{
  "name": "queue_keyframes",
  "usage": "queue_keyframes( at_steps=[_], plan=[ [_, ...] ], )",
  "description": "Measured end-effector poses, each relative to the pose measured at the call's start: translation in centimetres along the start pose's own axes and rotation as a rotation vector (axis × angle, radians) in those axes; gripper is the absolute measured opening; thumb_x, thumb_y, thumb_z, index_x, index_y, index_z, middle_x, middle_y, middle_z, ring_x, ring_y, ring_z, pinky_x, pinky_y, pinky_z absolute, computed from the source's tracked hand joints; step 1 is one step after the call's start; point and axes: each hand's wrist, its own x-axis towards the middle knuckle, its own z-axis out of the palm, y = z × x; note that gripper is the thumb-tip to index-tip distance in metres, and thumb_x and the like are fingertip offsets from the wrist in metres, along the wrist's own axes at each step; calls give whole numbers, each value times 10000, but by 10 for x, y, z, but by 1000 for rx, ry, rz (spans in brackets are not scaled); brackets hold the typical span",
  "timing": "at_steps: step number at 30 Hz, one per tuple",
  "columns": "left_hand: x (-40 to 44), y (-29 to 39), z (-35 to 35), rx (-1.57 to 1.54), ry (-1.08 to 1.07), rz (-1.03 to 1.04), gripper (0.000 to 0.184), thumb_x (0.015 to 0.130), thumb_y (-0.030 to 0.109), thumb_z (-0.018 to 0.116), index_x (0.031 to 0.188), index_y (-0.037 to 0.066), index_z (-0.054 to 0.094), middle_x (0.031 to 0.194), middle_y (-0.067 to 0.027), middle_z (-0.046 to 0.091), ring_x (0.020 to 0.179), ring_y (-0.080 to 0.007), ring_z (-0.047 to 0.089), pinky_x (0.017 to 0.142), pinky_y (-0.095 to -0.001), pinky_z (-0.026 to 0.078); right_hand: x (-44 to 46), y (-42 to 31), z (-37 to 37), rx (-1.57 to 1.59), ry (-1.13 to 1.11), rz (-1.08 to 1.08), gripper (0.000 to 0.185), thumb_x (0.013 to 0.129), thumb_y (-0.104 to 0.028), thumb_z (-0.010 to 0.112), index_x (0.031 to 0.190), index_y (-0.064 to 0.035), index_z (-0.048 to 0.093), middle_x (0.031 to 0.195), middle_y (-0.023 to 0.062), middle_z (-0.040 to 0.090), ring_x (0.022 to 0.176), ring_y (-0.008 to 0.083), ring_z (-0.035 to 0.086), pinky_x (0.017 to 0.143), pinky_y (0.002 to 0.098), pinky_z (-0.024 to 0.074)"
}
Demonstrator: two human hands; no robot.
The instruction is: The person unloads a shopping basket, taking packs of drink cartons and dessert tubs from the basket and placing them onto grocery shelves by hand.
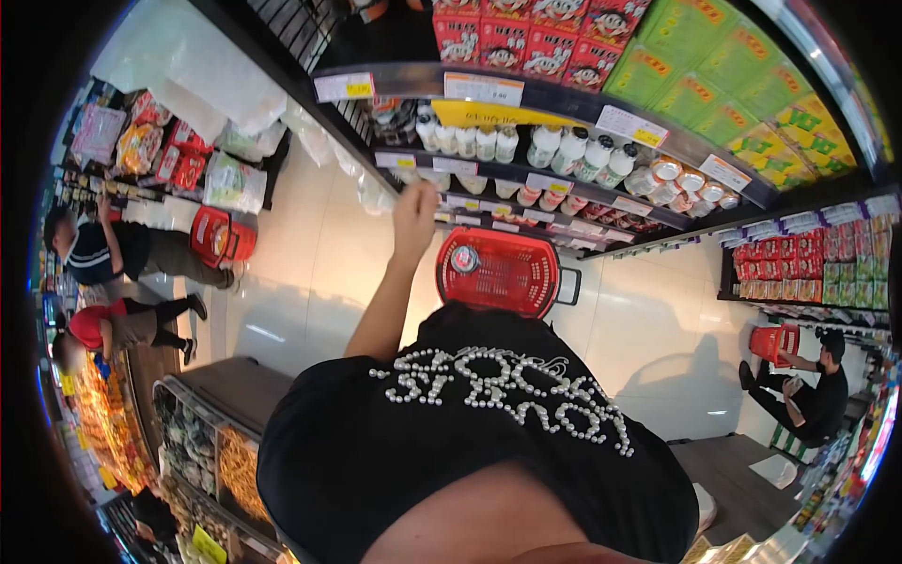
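Observation:
My left hand point(415, 211) reaches forward to the front edge of a lower shelf. Its fingers are curled together beside the price tags, and anything inside them is hidden. White bottles with dark caps point(554, 148) and smaller white bottles point(467, 141) stand in a row just above and to the right of the hand. On the floor in front of me is a red shopping basket point(540, 273) with a dark handle. A round-topped container point(463, 258) lies inside it, towards its left end. My right hand is out of view.
Red drink cartons point(526, 47) and green boxes point(691, 56) fill the upper shelf; cans point(669, 179) sit lower right. A person in striped dark clothing point(89, 249) and one in red point(89, 324) are at left. Another person point(808, 395) crouches at right by a red basket point(774, 344).

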Motion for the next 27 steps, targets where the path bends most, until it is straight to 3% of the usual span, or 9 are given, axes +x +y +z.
queue_keyframes(
  at_steps=[2,4,6,7,10,15,17,22,27],
  plan=[
    [-65,-67,-3,380,-423,-175,378,964,312,448,1087,-13,597,1085,-246,624,1008,-411,596,867,-440,459,11,-8,-5,-214,11,-230,289,799,-240,561,950,-31,692,920,211,680,850,311,669,759,397,516],
    [-185,-250,-25,596,-851,-544,591,923,513,417,1175,7,590,1214,-257,571,1183,-367,526,1013,-417,387,19,-18,-22,-393,68,-500,286,792,-246,561,957,-50,689,943,222,676,881,330,667,788,408,512],
    [-275,-250,-61,215,-609,-1502,556,896,487,472,1155,13,604,1196,-232,601,1124,-347,570,997,-411,406,3,-71,-62,-247,34,-493,215,805,-229,574,898,-65,678,856,160,683,797,289,670,732,372,526],
    [-298,-261,-70,313,-629,-1402,507,887,457,485,1123,27,609,1120,-202,615,1046,-318,585,936,-413,431,-30,-165,-96,158,-152,163,184,845,-225,573,933,-81,647,823,97,652,759,206,649,659,330,518],
    [-371,-289,-97,614,-650,-1143,358,861,369,524,1028,70,625,890,-113,658,812,-230,629,754,-421,504,-12,-201,-99,373,-201,331,257,875,-279,582,1039,-83,614,886,76,640,794,218,633,683,371,500],
    [-346,-222,-41,-248,135,-1704,486,879,482,516,1209,129,559,1170,-123,568,1091,-305,532,866,-567,434,30,-237,-95,140,-440,277,287,896,-300,562,1101,-99,571,944,74,620,806,200,623,703,366,514],
    [-437,-347,8,192,-595,-1396,661,812,575,556,1377,252,435,1437,-185,382,1306,-442,345,999,-661,296,54,-243,-83,-59,-525,300,299,880,-318,573,1080,-97,582,918,77,621,769,202,622,688,382,517],
    [-357,-219,31,543,-674,-1494,754,796,603,570,1448,317,323,1519,-237,193,1365,-505,192,1027,-698,202,189,-236,-4,-600,-463,-126,260,838,-258,615,1028,-81,613,757,53,628,619,150,603,573,309,506],
    [-412,-265,32,650,-587,-1342,568,810,480,581,1337,290,493,1386,-282,355,1263,-475,353,996,-652,261,232,-327,126,-458,-259,-470,561,725,-354,738,1203,-110,576,1177,169,575,1104,293,551,936,391,445]
  ],
)
